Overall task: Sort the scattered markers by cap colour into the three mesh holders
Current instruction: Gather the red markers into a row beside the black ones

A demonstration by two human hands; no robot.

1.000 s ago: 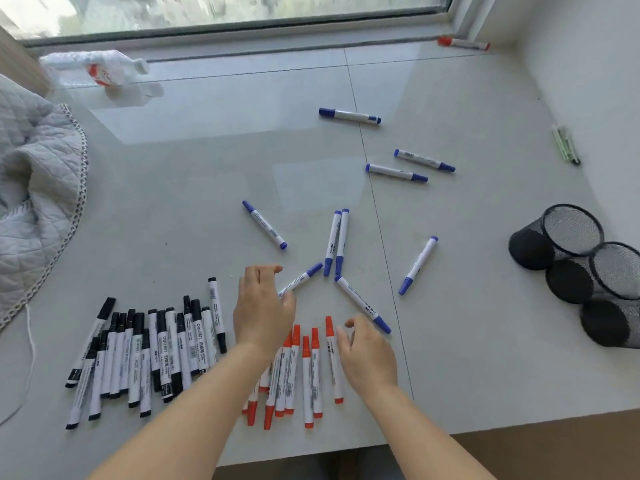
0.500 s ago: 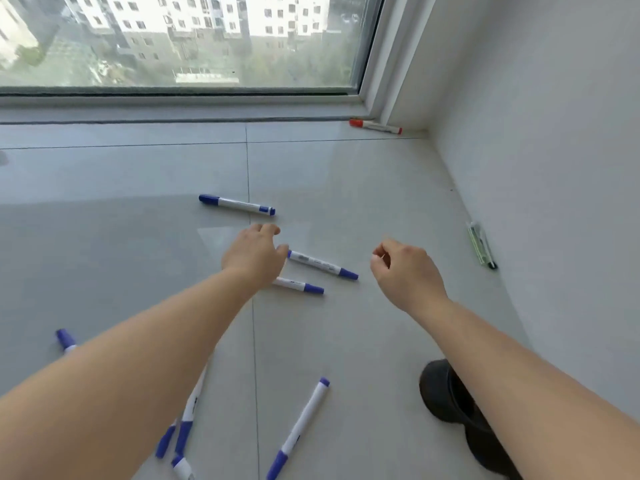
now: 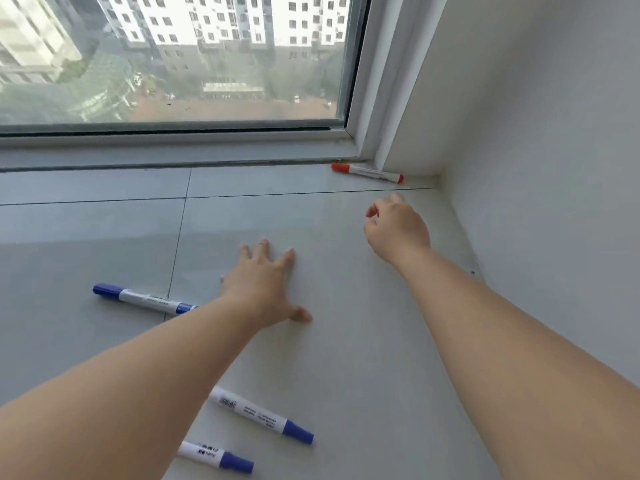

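Tiled tabletop [image 3: 346, 341] fills lower frame; no mesh holder in view. Left hand [image 3: 263, 285] flat, fingers spread, centre. Right hand [image 3: 394, 226] loosely curled, empty, nearing red marker [image 3: 367, 172] upper right. Three blue markers [image 3: 143, 299] unsorted, lower left. Sorting looks early.

Head camera, looking forward and down toward the window corner.

There is one wide-angle view, worn on the person's head, so no second view shares the scene. It faces the window [image 3: 173, 60], which fills the upper left of the frame, with the wall [image 3: 536, 116] down the right side and the corner between them at upper right. The tiled sill [image 3: 104, 220] runs from mid-frame to the bottom edge. Both forearms enter from the bottom corners, large and close to the lens; the left hand [image 3: 263, 282] sits near centre, the right hand [image 3: 394, 226] right of centre. Straight edges bow slightly toward the frame's margins.
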